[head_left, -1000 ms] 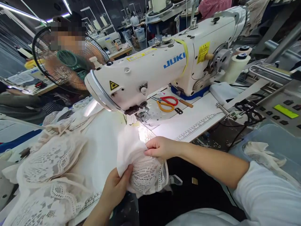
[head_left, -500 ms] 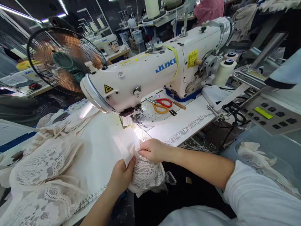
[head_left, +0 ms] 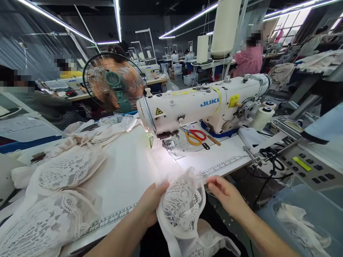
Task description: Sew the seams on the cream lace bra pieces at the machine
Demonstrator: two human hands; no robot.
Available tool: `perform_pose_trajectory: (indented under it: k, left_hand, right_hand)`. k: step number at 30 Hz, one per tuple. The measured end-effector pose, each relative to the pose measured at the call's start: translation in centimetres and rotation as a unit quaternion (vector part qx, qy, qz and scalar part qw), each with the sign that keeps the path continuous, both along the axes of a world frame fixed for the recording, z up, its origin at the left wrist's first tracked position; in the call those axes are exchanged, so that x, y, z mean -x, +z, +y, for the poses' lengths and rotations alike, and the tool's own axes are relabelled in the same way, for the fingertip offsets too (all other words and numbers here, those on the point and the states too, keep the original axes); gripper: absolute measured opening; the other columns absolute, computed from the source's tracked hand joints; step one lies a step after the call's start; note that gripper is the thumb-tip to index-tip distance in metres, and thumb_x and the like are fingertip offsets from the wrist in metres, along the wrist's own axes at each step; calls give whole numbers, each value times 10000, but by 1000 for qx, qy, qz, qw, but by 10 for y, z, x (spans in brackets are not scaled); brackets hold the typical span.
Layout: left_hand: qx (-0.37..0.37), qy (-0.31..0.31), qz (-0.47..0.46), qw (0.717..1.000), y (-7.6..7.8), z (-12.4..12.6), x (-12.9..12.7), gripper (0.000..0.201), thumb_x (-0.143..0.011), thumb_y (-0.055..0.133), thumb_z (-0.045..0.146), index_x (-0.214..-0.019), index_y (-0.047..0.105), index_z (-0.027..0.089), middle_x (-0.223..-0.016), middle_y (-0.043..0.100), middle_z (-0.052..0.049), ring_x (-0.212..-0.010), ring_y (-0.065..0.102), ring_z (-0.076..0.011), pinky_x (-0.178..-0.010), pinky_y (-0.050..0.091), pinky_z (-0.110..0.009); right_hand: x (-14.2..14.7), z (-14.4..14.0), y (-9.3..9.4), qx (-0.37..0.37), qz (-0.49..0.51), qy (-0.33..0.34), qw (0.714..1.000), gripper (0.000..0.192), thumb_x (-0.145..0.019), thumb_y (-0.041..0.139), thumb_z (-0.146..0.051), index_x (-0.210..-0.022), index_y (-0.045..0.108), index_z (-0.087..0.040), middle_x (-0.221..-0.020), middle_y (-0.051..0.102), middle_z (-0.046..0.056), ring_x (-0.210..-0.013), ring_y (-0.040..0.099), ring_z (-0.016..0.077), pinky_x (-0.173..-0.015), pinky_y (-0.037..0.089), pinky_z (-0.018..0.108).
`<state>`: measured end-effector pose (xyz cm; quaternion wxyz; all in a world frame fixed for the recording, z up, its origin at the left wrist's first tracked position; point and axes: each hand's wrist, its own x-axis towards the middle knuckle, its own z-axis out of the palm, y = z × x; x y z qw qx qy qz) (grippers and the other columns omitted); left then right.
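White table (head_left: 120, 175) | lace garment (head_left: 179, 205): off-white, sheer, floral | left hand (head_left: 149, 203): pinching its edge | right hand (head_left: 228, 195): spread, just beside

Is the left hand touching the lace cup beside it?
Touching: in the head view, the left hand holds the edge of the lace cup, thumb against it.

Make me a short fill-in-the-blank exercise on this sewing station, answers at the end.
1. The hand gripping the near-white lace cup by its left edge is the person's own ____ one.
2. The big blue letters on the nearest sewing machine spell ____.
3. The scissors have one orange handle and one ____ handle.
4. The round wire cage beyond that machine belongs to a ____.

Missing words: left; JUKI; red; fan.
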<state>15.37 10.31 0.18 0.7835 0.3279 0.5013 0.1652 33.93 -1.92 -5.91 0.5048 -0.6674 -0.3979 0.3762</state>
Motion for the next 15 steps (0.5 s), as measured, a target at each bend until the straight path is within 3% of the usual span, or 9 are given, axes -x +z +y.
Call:
perform_pose_trajectory:
  k: [2,4,6,8,11,13,14,15]
  left_hand:
    - [13,-6,-10,1000,0,6,-1,150,-789,611,177,-915,639,100,-727,713,-99,-688,690,-245,-636,543,-335]
    - [21,-23,-14,999,-1,10,-2,175,-753,657,198,-897,635,102,-714,709,-93,-655,684,-246,-626,535,-340]
    - [14,-47,-4,999,-2,10,-1,223,-693,719,239,-851,630,110,-669,698,-78,-616,672,-243,-611,524,-340]
    - [-7,-83,6,996,0,10,2,279,-640,763,305,-800,625,122,-639,684,-65,-623,663,-236,-630,514,-333]
    - [-99,-167,84,977,9,18,15,340,-637,739,468,-687,585,169,-571,635,-27,-557,610,-202,-561,470,-301]
    - [-227,-247,216,917,18,31,24,399,-722,619,553,-570,504,203,-460,541,2,-430,507,-167,-457,378,-275]
    - [-314,-280,291,859,22,39,28,432,-774,542,557,-524,451,216,-415,484,10,-386,446,-153,-427,321,-267]
    - [-413,-303,354,783,25,48,29,452,-823,465,527,-494,409,223,-395,442,11,-372,409,-148,-423,284,-268]
  right_hand:
    - [9,-11,-12,9,125,135,983,650,-726,485,-760,-934,634,-162,-844,636,85,-746,571,197,-708,458,329]
    - [29,-14,-21,-38,241,261,934,744,-647,541,-799,-1032,640,-170,-954,652,107,-922,593,235,-860,445,370]
    - [53,-8,-27,-60,364,299,880,763,-573,638,-774,-1067,644,-192,-1000,661,108,-1004,595,268,-894,444,398]
    - [73,2,-31,-45,439,302,845,758,-528,721,-707,-1081,648,-194,-991,676,113,-1016,608,297,-876,468,425]
    - [82,12,-29,-18,443,296,846,739,-586,725,-648,-1153,621,-186,-1038,675,128,-1032,617,307,-914,460,459]
    - [75,12,-25,-14,382,291,877,715,-651,667,-670,-1184,610,-196,-1095,663,126,-1069,605,302,-976,423,465]
    - [69,10,-23,-8,340,290,895,682,-673,643,-678,-1175,619,-217,-1102,665,112,-1086,596,303,-989,419,460]
    - [63,8,-21,4,297,292,909,626,-693,629,-672,-1153,633,-247,-1092,672,92,-1096,590,305,-979,433,455]
